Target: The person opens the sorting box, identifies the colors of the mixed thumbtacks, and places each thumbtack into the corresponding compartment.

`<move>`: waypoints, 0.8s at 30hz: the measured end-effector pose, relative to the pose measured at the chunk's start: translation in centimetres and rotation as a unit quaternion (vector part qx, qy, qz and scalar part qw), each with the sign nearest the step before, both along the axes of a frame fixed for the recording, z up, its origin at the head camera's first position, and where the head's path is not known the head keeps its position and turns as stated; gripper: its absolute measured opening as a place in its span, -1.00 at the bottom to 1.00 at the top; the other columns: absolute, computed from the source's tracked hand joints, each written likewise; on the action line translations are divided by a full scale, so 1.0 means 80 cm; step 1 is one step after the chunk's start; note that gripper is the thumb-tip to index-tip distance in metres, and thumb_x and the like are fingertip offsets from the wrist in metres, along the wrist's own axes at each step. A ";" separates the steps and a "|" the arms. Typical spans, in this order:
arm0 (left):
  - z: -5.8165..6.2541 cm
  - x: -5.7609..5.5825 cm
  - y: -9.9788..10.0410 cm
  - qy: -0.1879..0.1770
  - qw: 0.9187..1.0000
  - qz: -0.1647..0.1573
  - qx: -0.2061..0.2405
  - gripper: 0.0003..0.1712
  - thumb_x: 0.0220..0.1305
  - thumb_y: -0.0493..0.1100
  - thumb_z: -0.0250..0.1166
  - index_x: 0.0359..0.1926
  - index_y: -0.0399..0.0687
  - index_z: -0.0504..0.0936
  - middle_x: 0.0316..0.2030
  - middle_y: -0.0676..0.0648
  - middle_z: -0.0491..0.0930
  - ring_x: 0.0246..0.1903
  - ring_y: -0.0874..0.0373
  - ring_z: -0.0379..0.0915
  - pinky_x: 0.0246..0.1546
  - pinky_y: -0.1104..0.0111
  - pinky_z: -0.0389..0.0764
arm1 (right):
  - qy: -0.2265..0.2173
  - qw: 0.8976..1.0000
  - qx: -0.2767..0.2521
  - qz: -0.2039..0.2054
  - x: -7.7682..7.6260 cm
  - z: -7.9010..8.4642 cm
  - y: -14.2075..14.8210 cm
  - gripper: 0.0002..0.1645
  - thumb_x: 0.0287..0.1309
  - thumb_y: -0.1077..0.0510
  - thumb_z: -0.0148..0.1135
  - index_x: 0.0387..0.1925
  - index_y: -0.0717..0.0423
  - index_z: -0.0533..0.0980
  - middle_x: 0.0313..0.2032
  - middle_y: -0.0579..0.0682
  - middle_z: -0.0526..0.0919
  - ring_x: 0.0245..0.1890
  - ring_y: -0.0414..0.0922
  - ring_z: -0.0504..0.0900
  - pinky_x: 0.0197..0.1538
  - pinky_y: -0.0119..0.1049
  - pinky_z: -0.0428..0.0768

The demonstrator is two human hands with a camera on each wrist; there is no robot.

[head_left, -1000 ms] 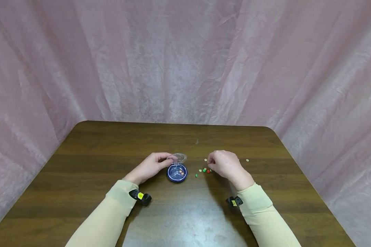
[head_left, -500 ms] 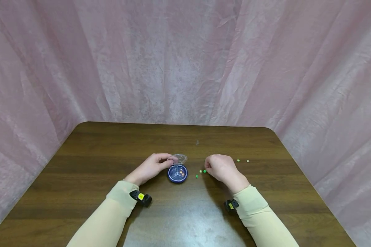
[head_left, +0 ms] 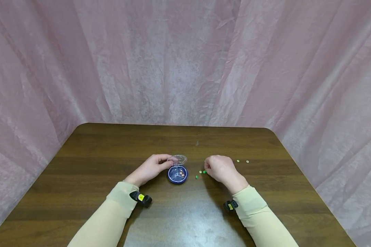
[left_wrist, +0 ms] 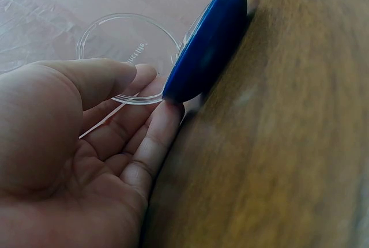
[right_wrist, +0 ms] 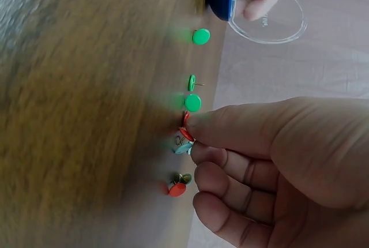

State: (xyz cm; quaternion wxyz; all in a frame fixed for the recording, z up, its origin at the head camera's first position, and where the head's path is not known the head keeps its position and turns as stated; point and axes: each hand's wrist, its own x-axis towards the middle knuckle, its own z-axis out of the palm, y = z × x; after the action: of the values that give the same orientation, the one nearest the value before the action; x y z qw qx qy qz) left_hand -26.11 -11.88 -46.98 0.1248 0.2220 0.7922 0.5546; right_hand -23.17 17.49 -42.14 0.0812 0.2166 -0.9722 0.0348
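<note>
A round blue case [head_left: 177, 179] with three compartments lies on the table, its clear lid [left_wrist: 130, 17] raised. Small copper-coloured pieces [head_left: 181, 173] sit in its right compartment. My left hand [head_left: 151, 167] pinches the lid's edge between thumb and fingers, with a lower finger against the case's blue side [left_wrist: 207, 52]. To the right, my right hand [head_left: 223, 168] is down among loose thumbtacks, thumb and index finger at a red thumbtack [right_wrist: 185, 128]. A pale blue thumbtack [right_wrist: 183, 147] lies right by the index fingertip. Green thumbtacks [right_wrist: 193, 102] lie on the case side of the thumb.
Another red thumbtack [right_wrist: 177, 189] lies beside a dark green one [right_wrist: 186, 178] near my other fingertips. Two more thumbtacks [head_left: 247, 161] lie farther right on the wooden table [head_left: 136, 137]. A pink curtain [head_left: 185, 68] hangs behind the table's far edge.
My right hand has shifted slightly left and toward me, covering the red thumbtack seen earlier in the head view and uncovering one on its right. My left hand stays on the lid.
</note>
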 end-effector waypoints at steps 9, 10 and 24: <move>-0.003 -0.001 0.000 -0.002 1.000 0.001 0.004 -0.68 0.43 -0.02 0.22 0.12 0.07 0.69 0.05 0.13 0.65 0.19 0.23 0.45 0.23 0.26 0.37 | 0.010 1.000 -0.016 -0.010 0.000 0.005 -0.001 -0.74 0.03 0.17 0.30 -0.61 -0.28 0.50 -0.55 -0.34 0.48 -0.51 -0.25 0.48 -0.44 -0.21 0.48; -0.003 -0.001 0.000 -0.001 1.000 0.000 0.004 -0.68 0.43 -0.02 0.22 0.11 0.08 0.69 0.05 0.12 0.65 0.19 0.22 0.44 0.23 0.26 0.37 | 0.012 1.000 -0.026 -0.012 0.000 0.007 -0.002 -0.75 0.03 0.15 0.31 -0.60 -0.29 0.50 -0.55 -0.35 0.48 -0.51 -0.26 0.48 -0.44 -0.23 0.47; -0.005 -0.002 -0.001 -0.001 1.000 -0.001 -0.001 -0.68 0.43 0.00 0.22 0.11 0.11 0.70 0.04 0.12 0.66 0.15 0.26 0.47 0.21 0.26 0.38 | -0.210 0.866 -0.452 0.039 0.017 0.051 -0.023 -0.78 0.21 -0.07 0.36 -0.22 -0.05 0.67 -0.31 -0.01 0.67 -0.33 -0.13 0.56 -0.23 -0.24 0.54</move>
State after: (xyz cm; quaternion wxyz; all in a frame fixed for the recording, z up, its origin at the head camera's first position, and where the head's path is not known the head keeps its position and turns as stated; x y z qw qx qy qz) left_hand -26.26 -11.92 -47.38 0.1264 0.2223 0.7924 0.5539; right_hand -21.77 15.63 -38.04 -0.0369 0.1818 -0.8351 0.5179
